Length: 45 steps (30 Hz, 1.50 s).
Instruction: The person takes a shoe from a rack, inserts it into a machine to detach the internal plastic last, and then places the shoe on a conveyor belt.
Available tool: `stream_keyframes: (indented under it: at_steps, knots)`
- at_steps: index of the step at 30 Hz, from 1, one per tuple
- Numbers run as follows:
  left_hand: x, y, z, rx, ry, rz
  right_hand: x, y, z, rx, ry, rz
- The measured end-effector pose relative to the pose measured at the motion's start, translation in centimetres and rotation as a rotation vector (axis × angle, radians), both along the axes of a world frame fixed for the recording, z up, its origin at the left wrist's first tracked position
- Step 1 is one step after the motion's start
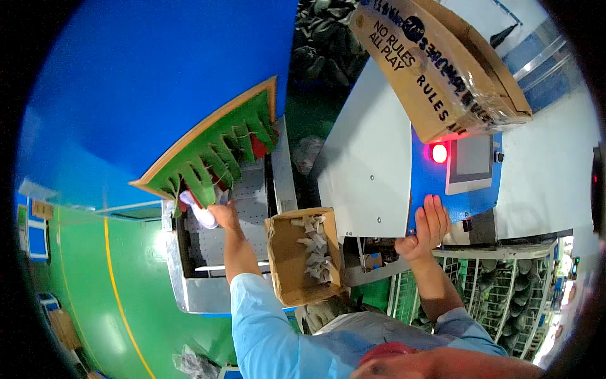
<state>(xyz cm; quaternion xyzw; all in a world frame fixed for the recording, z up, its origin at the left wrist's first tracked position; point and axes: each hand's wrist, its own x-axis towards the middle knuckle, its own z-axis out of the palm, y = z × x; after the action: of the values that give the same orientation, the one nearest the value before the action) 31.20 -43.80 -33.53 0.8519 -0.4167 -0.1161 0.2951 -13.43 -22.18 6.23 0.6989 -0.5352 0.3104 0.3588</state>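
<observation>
My left hand (225,216) reaches to the mouth of a blue machine, its fingers closed on a pale white and lilac shoe (201,213). The shoe's far end is hidden under green fabric strips (218,159) hanging across the opening. Below it lies a perforated grey metal conveyor surface (243,218). My right hand (429,228) rests against the lower edge of a blue control panel (424,180), fingers stretched out together and holding nothing. A red lamp (439,153) glows on the panel beside a grey screen (473,156).
Between my arms stands an open cardboard box (273,252) with several crumpled whitish pieces (315,249). A larger carton (435,76) sits on the white machine top. To the lower right, a wire rack (470,278) holds dark shoe-shaped pieces. Dark pieces (322,44) are heaped at the back.
</observation>
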Motion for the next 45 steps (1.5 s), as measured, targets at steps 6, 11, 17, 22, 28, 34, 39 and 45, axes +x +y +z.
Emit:
stream_keyframes:
  at_steps: [6, 11, 17, 22, 28, 34, 39, 45]
  knots:
    - [-0.2, 1.9, 4.9, 0.121, -0.011, -0.03, 0.1, 0.4, -0.4, -0.012, 0.051, -0.025]
    - [1.8, 4.5, 14.6, 0.072, 1.319, -0.113, 0.1, -0.1, 0.2, -0.07, -0.013, -0.03]
    - [-1.0, 20.8, 22.9, -0.147, 1.707, -0.477, 2.7, 2.8, 3.6, 0.191, -0.268, 0.009]
    - [-9.2, 36.3, 26.6, 0.017, 2.127, -0.571, 10.8, 9.9, 0.4, 0.492, -1.331, 0.928]
    - [-18.2, 42.1, 32.9, 0.21, 2.07, -0.732, 8.3, 11.9, -1.5, 1.168, -1.905, 1.105]
    - [-21.6, 39.6, 33.5, -0.091, 1.755, -0.635, 4.1, 16.4, 1.4, 0.964, -1.191, 0.924]
    - [-27.9, 41.4, 34.4, -0.083, 1.269, -0.584, -0.6, 20.6, 1.0, 0.64, -1.215, 0.877]
    - [-31.2, 42.1, 33.1, -0.115, 0.641, -0.913, -4.5, 27.5, 2.3, 0.603, -1.131, 0.394]
